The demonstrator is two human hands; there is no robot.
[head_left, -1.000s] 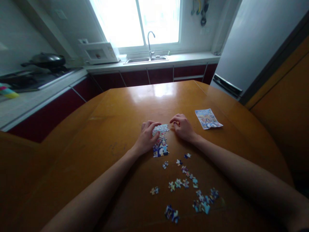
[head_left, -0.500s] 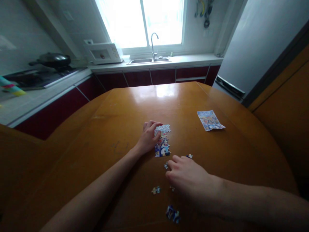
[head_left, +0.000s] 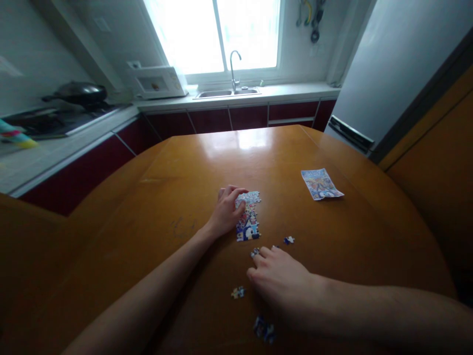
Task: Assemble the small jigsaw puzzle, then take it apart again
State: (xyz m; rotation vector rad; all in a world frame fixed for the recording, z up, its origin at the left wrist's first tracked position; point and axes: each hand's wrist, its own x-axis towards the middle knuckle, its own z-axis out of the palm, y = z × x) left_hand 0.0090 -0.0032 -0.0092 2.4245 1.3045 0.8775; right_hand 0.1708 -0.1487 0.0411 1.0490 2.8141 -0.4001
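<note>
A partly assembled jigsaw puzzle [head_left: 252, 231] lies on the wooden table, its right edge jagged. My left hand [head_left: 228, 209] rests at its left side, fingers spread and lightly bent, thumb over the pieces. Below and right of it, my right hand [head_left: 277, 276] is low over the table, palm down with bent fingers. A small puzzle piece [head_left: 254, 252] lies at its index fingertip; thumb and index tip look slightly apart. Another piece peeks out beyond the knuckles. Loose pieces lie around: a blue and white one [head_left: 289, 240], a tan and blue pair [head_left: 238, 292] and a dark blue cluster [head_left: 264, 329].
A creased picture sheet [head_left: 321, 185] lies on the right of the table [head_left: 166, 172]. Beyond the table are a counter with a sink [head_left: 227, 92], a microwave [head_left: 158, 82] and a stove with a wok [head_left: 83, 92]. A refrigerator [head_left: 391, 74] stands at right.
My right hand has shifted slightly left and down. It uncovers more of the blue and white piece and now hides a small piece near its thumb. My left hand stays on the puzzle.
</note>
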